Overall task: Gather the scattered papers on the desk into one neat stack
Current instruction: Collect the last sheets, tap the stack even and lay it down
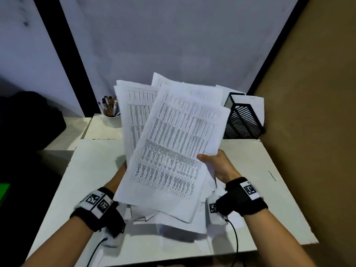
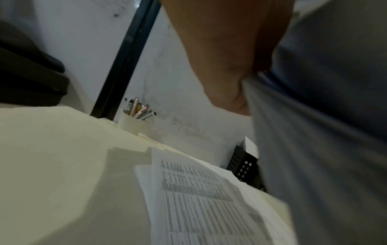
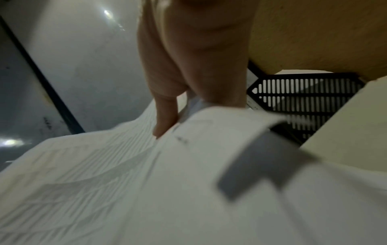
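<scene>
A loose, fanned bundle of printed papers (image 1: pixel 173 143) is held tilted above the white desk (image 1: pixel 92 170). My left hand (image 1: pixel 121 170) grips its left edge from behind and is mostly hidden by the sheets. In the left wrist view the left hand (image 2: pixel 226 58) clamps the grey underside of the bundle (image 2: pixel 314 132). My right hand (image 1: pixel 215 162) holds the right edge, thumb on top. The right wrist view shows the right hand (image 3: pixel 199 66) pinching the sheets (image 3: pixel 146 182). More printed sheets (image 2: pixel 199 199) lie on the desk under the bundle.
A white cup of pens (image 1: pixel 111 116) stands at the back left. A black slatted file holder (image 1: pixel 242 120) with paper in it sits at the back right, against a brown partition (image 1: pixel 308 112). A dark bag (image 1: pixel 28 120) lies off to the left.
</scene>
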